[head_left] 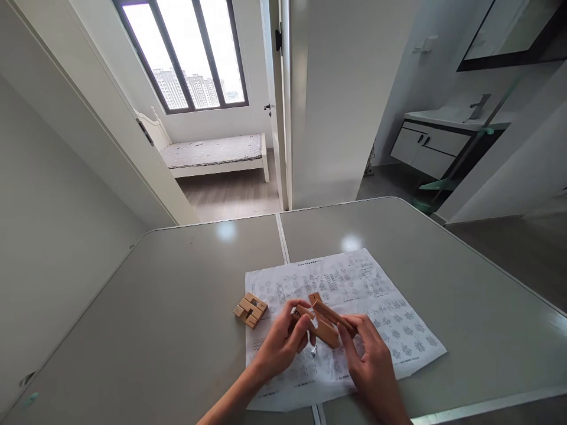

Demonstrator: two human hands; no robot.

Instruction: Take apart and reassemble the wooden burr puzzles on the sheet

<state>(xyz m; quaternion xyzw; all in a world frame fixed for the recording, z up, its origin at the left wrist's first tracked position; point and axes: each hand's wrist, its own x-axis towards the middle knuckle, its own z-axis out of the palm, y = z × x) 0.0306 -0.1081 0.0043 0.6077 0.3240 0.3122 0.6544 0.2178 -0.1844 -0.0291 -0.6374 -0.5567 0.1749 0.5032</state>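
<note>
Above a printed sheet (398, 330), my left hand (283, 339) pinches a notched wooden puzzle piece (325, 333) between thumb and fingers. My right hand (368, 348) is closed on the near end of a long wooden puzzle stick (332, 314), which slants up and left across the other piece. Whether the two pieces touch or interlock I cannot tell. Another wooden end with a dark mark (314, 297) shows just behind them. To the left, several wooden pieces fitted together as a small block (251, 310) lie partly on the sheet's left edge, with a gap in the middle.
The sheet carries rows of small line diagrams and lies creased on a grey folding table (186, 307) with a pale seam (282, 239). Beyond the table's far edge are an open door (275, 106), a bed (212, 152) and a washbasin cabinet (432, 144).
</note>
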